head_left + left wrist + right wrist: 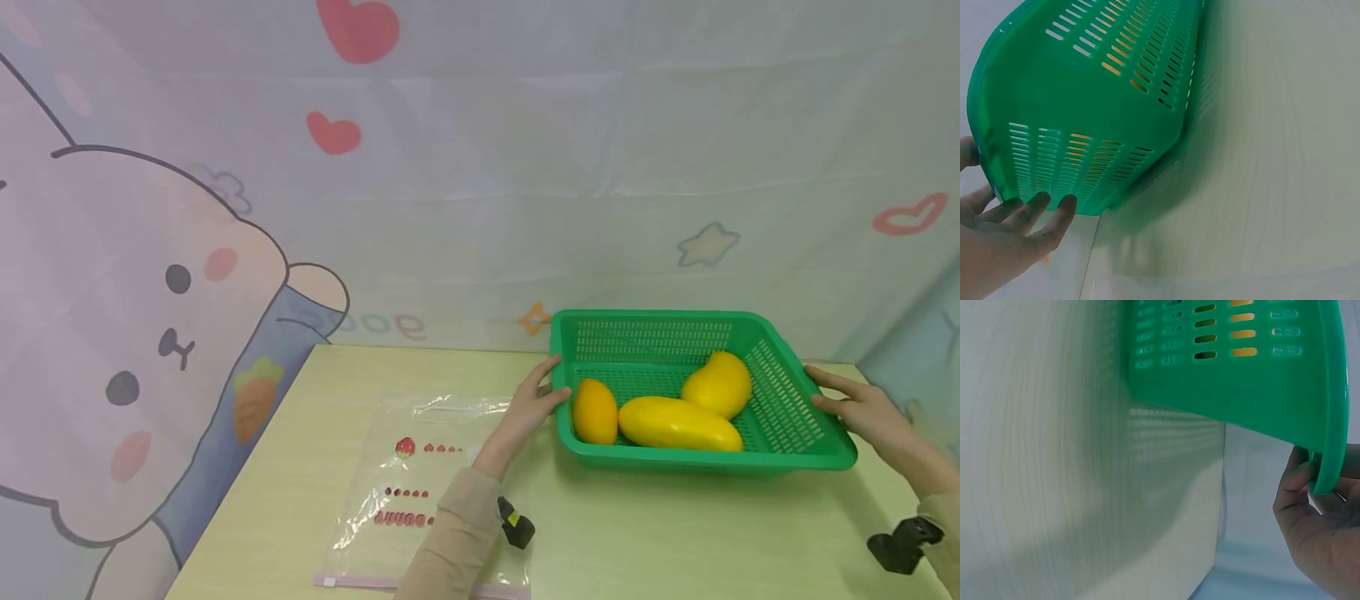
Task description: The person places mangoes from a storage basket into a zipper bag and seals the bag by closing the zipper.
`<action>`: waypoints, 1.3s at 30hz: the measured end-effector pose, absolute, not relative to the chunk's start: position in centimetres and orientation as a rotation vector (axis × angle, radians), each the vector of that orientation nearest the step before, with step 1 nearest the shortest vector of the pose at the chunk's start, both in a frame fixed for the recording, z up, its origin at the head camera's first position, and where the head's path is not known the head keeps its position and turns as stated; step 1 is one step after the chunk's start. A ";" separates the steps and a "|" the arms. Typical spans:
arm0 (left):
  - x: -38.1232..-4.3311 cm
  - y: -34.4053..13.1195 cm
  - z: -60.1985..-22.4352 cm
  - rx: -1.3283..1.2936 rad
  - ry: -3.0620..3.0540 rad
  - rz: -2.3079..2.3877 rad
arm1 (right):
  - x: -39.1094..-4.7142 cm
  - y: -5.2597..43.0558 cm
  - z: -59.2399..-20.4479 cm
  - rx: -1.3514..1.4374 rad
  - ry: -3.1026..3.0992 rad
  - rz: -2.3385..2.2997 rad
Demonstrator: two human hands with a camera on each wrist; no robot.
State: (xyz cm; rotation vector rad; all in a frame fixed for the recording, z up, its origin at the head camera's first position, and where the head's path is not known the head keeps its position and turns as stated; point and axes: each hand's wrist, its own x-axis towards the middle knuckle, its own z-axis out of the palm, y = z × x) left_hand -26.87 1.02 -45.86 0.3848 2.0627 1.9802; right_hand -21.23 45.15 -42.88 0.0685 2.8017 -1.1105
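A green plastic basket (660, 460) with slotted walls stands at the back right of the table. In it lie a small orange-yellow fruit (596, 412), a long yellow fruit (678, 423) and a rounded yellow fruit (717, 386). My left hand (528, 406) holds the left end; in the left wrist view the thumb is at the rim and the fingers (1054, 228) lie against the outer wall. At the opposite end, my right hand (862, 412) grips the rim, with fingers (1297, 478) curled under it in the right wrist view.
A clear plastic zip bag (360, 533) with red strawberry prints lies flat on the light wooden table (262, 500), partly under my left forearm. Behind the table hangs a printed cloth (480, 208) with hearts and a cartoon rabbit.
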 end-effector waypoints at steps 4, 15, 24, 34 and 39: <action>-26.8 0.8 -45.8 0.386 2.054 1.974 | -21.4 45.2 -43.0 0.093 2.775 -1.153; -27.1 0.5 -46.4 0.377 1.986 2.025 | -22.0 45.1 -43.0 0.133 2.739 -1.212; -26.8 0.7 -46.7 0.397 1.972 2.019 | -21.6 45.3 -43.1 0.174 2.711 -1.241; -26.9 0.7 -46.8 0.405 1.961 2.021 | -21.3 45.1 -43.0 0.183 2.723 -1.222; -26.9 0.6 -46.9 0.398 1.958 2.018 | -21.3 45.0 -43.0 0.177 2.713 -1.230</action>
